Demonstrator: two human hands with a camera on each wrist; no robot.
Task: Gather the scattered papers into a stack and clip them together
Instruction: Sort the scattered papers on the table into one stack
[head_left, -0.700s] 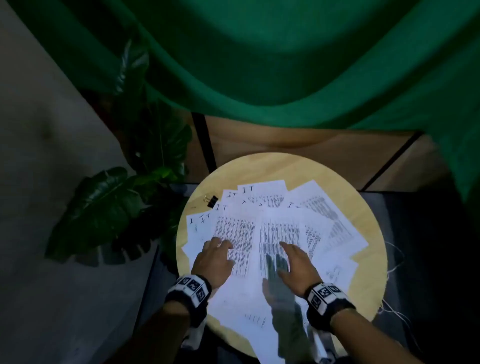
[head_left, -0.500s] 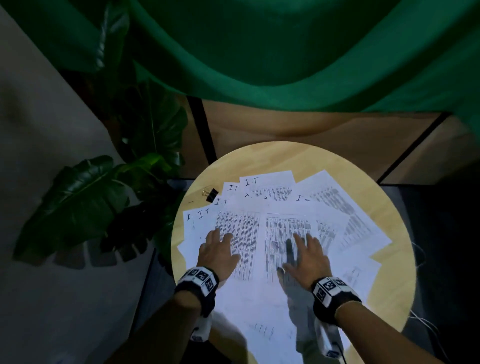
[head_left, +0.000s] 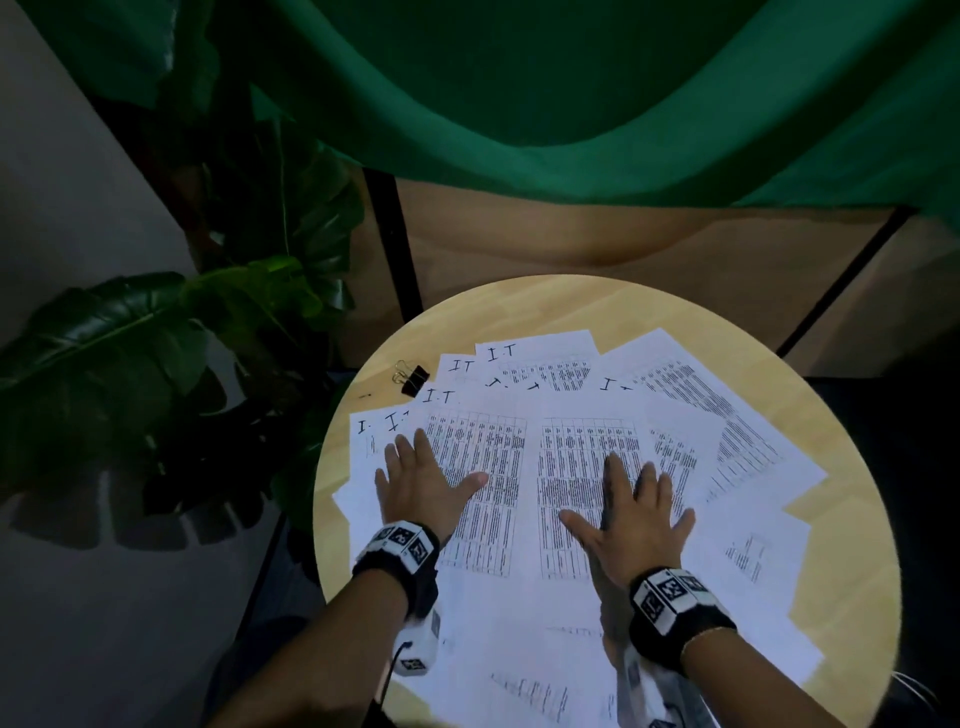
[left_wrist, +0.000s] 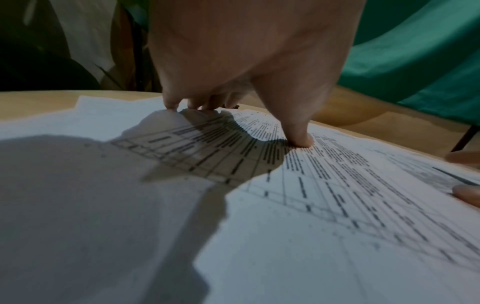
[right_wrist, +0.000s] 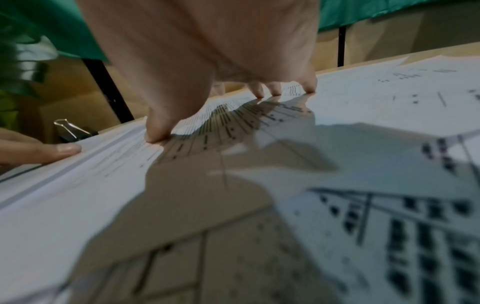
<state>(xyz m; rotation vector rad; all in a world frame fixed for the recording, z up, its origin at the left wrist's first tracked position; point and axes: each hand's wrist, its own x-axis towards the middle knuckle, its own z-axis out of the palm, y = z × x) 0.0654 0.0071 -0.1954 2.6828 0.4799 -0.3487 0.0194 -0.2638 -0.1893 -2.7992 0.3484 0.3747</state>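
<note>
Several printed white papers (head_left: 566, 410) lie fanned out over a round wooden table (head_left: 597, 306). My left hand (head_left: 423, 483) rests flat on the left sheets, fingers spread, its fingertips (left_wrist: 301, 139) touching the printed paper (left_wrist: 337, 185). My right hand (head_left: 631, 514) lies flat on the middle sheets, its fingertips (right_wrist: 155, 137) pressing the paper (right_wrist: 363, 144). A black binder clip (head_left: 413, 378) with wire handles lies on the bare wood at the table's far left, beyond the papers; the binder clip (right_wrist: 71, 131) also shows past my left thumb in the right wrist view.
A large-leafed green plant (head_left: 156, 332) stands left of the table. A green cloth (head_left: 571, 104) hangs behind, over a wooden panel with black frame bars (head_left: 389, 234). Bare wood shows along the table's far and right rim.
Both hands have slid forward over the papers and flattened out, fingers spread wider. The head view has tipped down and closer. The clip has not moved.
</note>
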